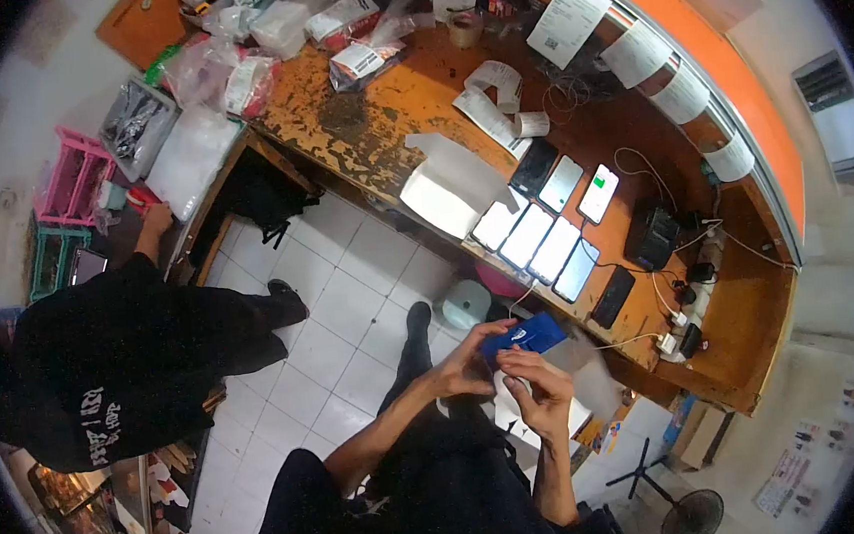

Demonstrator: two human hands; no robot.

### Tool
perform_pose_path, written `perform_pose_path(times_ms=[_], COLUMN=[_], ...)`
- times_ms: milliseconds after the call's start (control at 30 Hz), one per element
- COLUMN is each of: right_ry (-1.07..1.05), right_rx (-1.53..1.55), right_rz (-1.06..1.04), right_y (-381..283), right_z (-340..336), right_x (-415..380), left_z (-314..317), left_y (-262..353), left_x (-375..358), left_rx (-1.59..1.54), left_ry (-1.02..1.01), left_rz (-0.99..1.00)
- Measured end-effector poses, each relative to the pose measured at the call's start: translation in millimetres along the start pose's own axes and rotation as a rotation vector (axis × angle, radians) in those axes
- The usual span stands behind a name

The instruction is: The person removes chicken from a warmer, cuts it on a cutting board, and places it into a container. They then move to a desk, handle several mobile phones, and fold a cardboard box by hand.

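Note:
My left hand (463, 367) grips a flat blue rectangular thing (541, 332) with a white mark on it, in front of my lap. Against its lower edge are the bent fingers of my right hand (540, 387), drawn close together; whatever they pinch is too small to make out. White paper or packaging (571, 418) lies below my hands. Just beyond, several phones with pale lit screens (527, 235) lie in a row on the worn wooden counter (320, 115). A dark phone (612, 298) rests nearer the right side.
A person in black (142, 340) reaches across a side desk at left. Chargers and cables (680, 322) crowd the counter's right end. Plastic-wrapped parcels (343, 23) are heaped at the back. Printed slips (568, 25) hang along the orange edge. A fan (690, 519) stands at lower right.

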State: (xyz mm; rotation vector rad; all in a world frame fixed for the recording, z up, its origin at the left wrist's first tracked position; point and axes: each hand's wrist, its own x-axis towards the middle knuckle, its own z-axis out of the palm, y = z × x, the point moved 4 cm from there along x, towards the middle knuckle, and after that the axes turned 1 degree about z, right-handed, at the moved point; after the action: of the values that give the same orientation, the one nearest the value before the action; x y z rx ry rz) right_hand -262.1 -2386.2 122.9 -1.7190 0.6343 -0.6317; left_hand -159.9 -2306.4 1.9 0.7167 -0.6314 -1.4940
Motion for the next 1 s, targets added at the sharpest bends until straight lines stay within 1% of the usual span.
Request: perform_pose_path(times_ms=[33,67,100,133,167,200,233,267,300,333,367,400,433,467,500,567,600,633,700,733,767,833,900,933,967,1000], right_ry=[0.011,0.014,0.049,0.085,0.092,0.106,0.118,0.127,0.127,0.074,0.018,0.008,0.010,0.035,0.060,0.355,0.394,0.396,0.138,0.117,0.130,0.253,0.293,0.238,0.261,0.295], right_rx=[-0.018,-0.027,0.072,0.172,0.164,0.406,0.649,0.707,0.704,0.803,0.903,0.730,0.732,0.536,0.338,0.107,-0.053,-0.058,-0.205,-0.137,-0.138,-0.089,-0.118,-0.252,-0.242,-0.274], right_rz=[0.028,0.038,0.074,0.108,0.115,0.107,0.097,0.184,0.186,0.219,0.252,0.273,0.278,0.349,0.414,0.613,0.747,0.754,0.642,0.707,0.670,0.603,0.629,0.620,0.581,0.536], right_y=[6.6,10.6,15.4,20.8,26.3,31.9,34.1,27.5,27.7,28.4,28.7,19.5,20.5,25.6,31.3,58.9,71.1,82.9,100.4,106.9,122.8,136.5,170.9,175.0,178.9,194.4], right_z=[4.2,8.9,12.5,15.1,17.5,20.2,22.7,28.8,31.1,35.4,39.0,37.7,30.2,14.7,0.9,-21.9,-24.9,-22.5,-7.2,-0.1,1.0,-6.7,-17.8,-17.9,-9.9,-0.4], right_x=[2.6,5.5,9.0,13.1,16.0,18.0,20.4,29.4,35.9,40.6,45.4,52.8,50.0,41.3,33.3,12.6,8.7,10.2,27.9,40.6,50.2,71.4,85.7,102.7,120.0,135.6], left_z=[0.7,-7.4,-12.6,-16.5,-18.6,-22.7,-24.9,-28.9,-32.9,-33.8,-37.1,-42.1,-49.0,-64.1,-75.7,-95.3,-95.6,-92.8,-80.3,-81.7,-82.8,-125.2,-191.2,-222.9,-251.8,-278.8], left_y=[1.9,-18.6,-18.5,-16.9,-13.8,10.6,26.3,38.9,55.1,73.7,85.1,90.5,93.2,94.7,100.2,96.0,102.8,107.1,116.0,114.8,125.4,126.0,141.9,149.9,144.6,135.8], left_x=[6.0,5.4,8.3,11.1,12.2,17.1,17.9,17.9,19.3,20.4,20.5,20.3,18.8,18.3,17.1,11.4,14.2,18.3,31.1,36.9,43.1,54.4,81.2,92.1,108.7,126.4], left_rx=[0.058,0.123,0.114,0.191,0.265,0.398,0.390,0.328,0.269,0.360,0.355,0.299,0.244,0.468,0.551,0.462,0.542,0.534,0.687,0.716,0.598,0.300,0.542,0.665,0.787,0.978], left_ry=[-0.044,-0.054,-0.063,-0.099,-0.131,-0.078,-0.080,-0.074,-0.068,-0.126,-0.122,-0.094,-0.068,-0.044,0.011,0.151,0.148,0.147,0.056,0.021,-0.004,-0.144,0.265,0.492,0.727,0.751], left_rz=[0.077,0.066,0.065,0.113,0.161,0.278,0.274,0.214,0.156,0.154,0.155,0.052,-0.054,0.098,0.174,0.168,0.202,0.198,0.275,0.258,0.176,0.065,0.298,0.366,0.162,0.118])
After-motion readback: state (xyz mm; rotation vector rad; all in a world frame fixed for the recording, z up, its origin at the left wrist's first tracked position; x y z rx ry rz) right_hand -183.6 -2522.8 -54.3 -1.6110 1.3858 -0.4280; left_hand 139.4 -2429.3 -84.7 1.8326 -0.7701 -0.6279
